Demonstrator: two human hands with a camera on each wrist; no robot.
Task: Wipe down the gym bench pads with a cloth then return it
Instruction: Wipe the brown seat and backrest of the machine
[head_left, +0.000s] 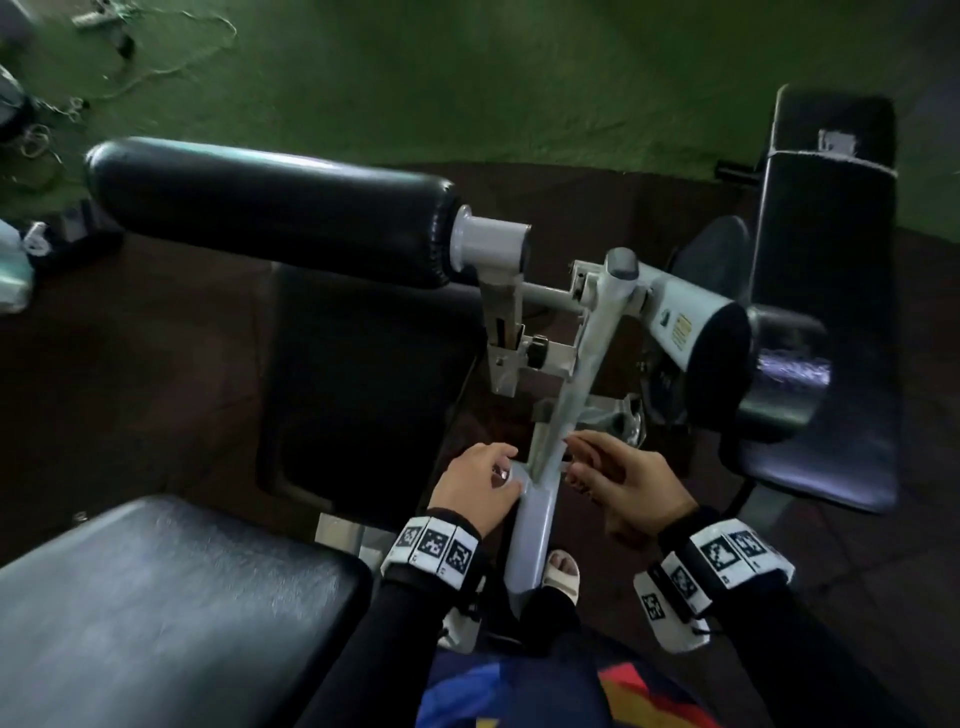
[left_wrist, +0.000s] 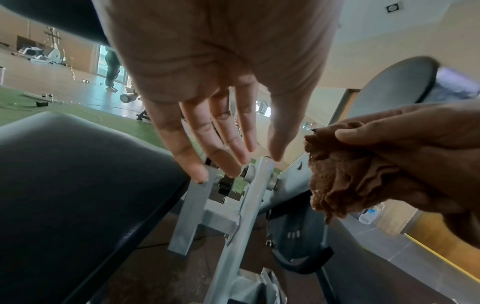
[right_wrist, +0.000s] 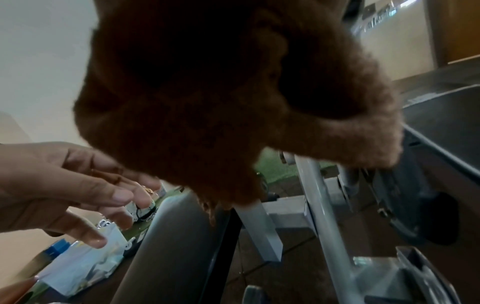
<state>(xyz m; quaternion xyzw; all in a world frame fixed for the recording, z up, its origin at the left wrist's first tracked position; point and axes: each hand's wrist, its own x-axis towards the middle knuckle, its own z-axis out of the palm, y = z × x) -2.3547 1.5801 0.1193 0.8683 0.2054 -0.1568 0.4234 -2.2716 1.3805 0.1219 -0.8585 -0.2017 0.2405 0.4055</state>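
Head view: both hands low at the grey frame (head_left: 537, 512) between the black pads; left hand (head_left: 475, 486) rests on it, right hand (head_left: 623, 488) beside. Left wrist view: left fingers (left_wrist: 207, 131) straight and spread, holding nothing; right hand grips bunched brown cloth (left_wrist: 348, 172). Right wrist view: cloth fills the lens, just above the frame.
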